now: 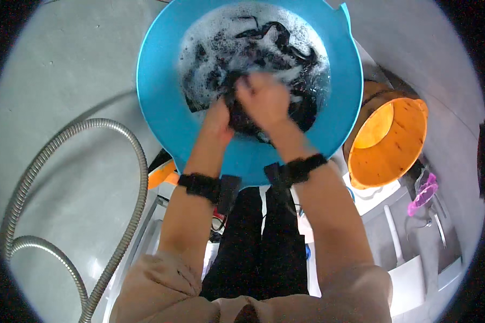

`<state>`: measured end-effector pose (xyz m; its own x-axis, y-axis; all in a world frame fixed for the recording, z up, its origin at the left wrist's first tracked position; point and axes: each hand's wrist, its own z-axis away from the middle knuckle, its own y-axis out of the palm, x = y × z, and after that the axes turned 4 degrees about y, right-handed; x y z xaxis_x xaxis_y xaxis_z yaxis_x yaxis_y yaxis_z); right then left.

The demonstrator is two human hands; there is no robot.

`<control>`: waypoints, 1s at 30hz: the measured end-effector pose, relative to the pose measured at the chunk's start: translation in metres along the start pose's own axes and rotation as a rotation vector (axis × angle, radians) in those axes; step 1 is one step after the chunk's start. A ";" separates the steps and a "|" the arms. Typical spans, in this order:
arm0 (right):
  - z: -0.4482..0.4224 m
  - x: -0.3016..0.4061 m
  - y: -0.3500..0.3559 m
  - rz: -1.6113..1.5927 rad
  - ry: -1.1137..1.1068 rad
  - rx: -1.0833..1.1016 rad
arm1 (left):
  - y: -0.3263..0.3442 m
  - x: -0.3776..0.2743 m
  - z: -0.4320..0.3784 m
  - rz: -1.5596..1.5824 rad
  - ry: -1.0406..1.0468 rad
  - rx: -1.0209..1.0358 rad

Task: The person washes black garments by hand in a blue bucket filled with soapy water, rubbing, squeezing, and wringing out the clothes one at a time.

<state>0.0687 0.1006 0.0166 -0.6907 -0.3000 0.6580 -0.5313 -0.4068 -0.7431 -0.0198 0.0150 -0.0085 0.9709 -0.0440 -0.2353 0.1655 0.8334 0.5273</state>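
Note:
A large blue plastic basin [157,80] holds sudsy water [210,40] and soaked dark cloth [242,117]. My left hand [218,119] is at the cloth's left side, low in the basin, its fingers partly hidden behind the fabric. Blurred by motion, my right hand [266,97] is curled on the bunched cloth just to the right, with the fingers closed on it. More dark fabric and straps lie in the foam beyond both hands. Each wrist wears a black band.
A flexible metal hose [137,161] loops at the left. To the basin's right stands an orange bucket [388,149], tilted in view, with dark stains. Pink netting [423,194] and a white pipe [394,234] are at the lower right. Part of an orange object [161,175] shows below the basin's left rim.

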 end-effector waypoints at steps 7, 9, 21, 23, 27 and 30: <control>-0.025 -0.062 0.014 0.185 0.691 -0.017 | -0.015 -0.009 -0.023 -0.360 0.104 -0.290; -0.018 -0.046 0.020 0.009 0.532 -0.007 | -0.020 0.006 -0.044 -0.391 0.001 -0.333; -0.030 -0.071 0.013 -0.005 0.505 -0.058 | 0.011 -0.002 -0.004 -0.347 0.085 -0.260; -0.017 -0.073 0.026 0.063 0.547 -0.129 | 0.012 0.004 -0.012 -0.434 0.177 -0.267; -0.002 -0.056 0.044 0.297 0.199 0.148 | -0.028 0.014 -0.055 -1.206 0.277 -0.716; -0.027 -0.077 0.022 0.317 0.459 0.376 | -0.029 0.006 -0.063 -0.700 0.008 -0.448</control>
<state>0.0974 0.1383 -0.0534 -0.9678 -0.0912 0.2348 -0.1186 -0.6573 -0.7442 -0.0301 0.0254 -0.0768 0.6675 -0.6314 -0.3947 0.6447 0.7553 -0.1180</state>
